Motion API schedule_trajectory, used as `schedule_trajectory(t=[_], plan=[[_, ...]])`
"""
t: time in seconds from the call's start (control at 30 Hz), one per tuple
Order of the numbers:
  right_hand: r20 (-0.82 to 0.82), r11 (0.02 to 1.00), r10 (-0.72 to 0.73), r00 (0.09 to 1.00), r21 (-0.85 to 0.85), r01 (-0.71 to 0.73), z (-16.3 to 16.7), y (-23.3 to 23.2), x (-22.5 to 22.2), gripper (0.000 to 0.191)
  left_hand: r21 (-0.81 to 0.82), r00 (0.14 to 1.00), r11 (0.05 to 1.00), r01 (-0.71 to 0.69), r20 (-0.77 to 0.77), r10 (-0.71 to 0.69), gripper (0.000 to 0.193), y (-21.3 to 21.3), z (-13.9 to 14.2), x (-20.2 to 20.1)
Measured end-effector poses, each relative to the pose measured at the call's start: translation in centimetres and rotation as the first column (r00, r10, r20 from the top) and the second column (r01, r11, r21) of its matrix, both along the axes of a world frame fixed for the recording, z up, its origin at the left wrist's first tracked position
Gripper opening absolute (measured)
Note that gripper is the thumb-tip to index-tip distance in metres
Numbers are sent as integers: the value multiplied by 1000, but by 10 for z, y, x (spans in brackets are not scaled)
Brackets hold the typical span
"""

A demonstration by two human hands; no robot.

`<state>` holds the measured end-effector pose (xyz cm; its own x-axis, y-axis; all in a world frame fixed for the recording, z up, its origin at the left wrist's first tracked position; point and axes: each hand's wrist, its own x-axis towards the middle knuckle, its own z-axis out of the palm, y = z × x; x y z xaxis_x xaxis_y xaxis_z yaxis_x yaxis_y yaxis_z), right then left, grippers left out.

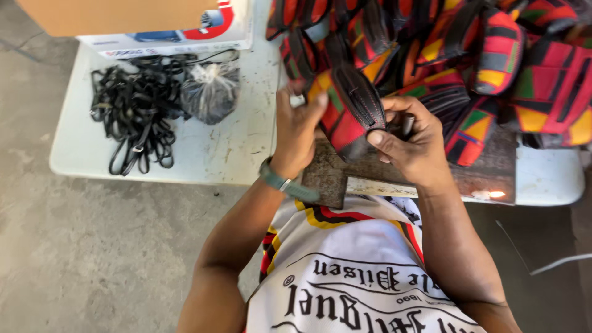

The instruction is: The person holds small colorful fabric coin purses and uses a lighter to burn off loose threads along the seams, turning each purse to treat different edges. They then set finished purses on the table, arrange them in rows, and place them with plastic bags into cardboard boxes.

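Fingers of both hands, left hand (300, 126), right hand (412, 139), pinch colourful fabric pouch (348, 114).

Daylight fills the scene, bright and mostly even. The white table (203, 154) is the brightest surface and washes out toward its right end, where detail is lost. A small flame-like glow (493, 195) sits on the dark board (333, 179) at the table's near edge. Shadows are soft; the concrete floor (92, 246) reads flat grey. The left hand (297, 132) is smeared by motion blur (its fingers most of all), while the right hand (410, 142) is sharper. The heap of patterned cloth pieces (493, 55) softens toward the upper right corner. Straight edges bend slightly near the frame borders.
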<state>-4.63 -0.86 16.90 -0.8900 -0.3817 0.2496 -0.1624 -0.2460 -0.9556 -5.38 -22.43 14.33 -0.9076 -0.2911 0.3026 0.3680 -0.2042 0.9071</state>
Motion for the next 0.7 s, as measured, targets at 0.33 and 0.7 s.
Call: schedule_trajectory(t=[0.33,0.7], plan=[[-81,998,-46,996,39,50,2,40,-23,46,-856,907,359,372,252,-339,38,2,64,15],[-63,982,-177,982,48,180,-16,43,7,54,-234,822,796,558,24,-569,26,27,21,19]])
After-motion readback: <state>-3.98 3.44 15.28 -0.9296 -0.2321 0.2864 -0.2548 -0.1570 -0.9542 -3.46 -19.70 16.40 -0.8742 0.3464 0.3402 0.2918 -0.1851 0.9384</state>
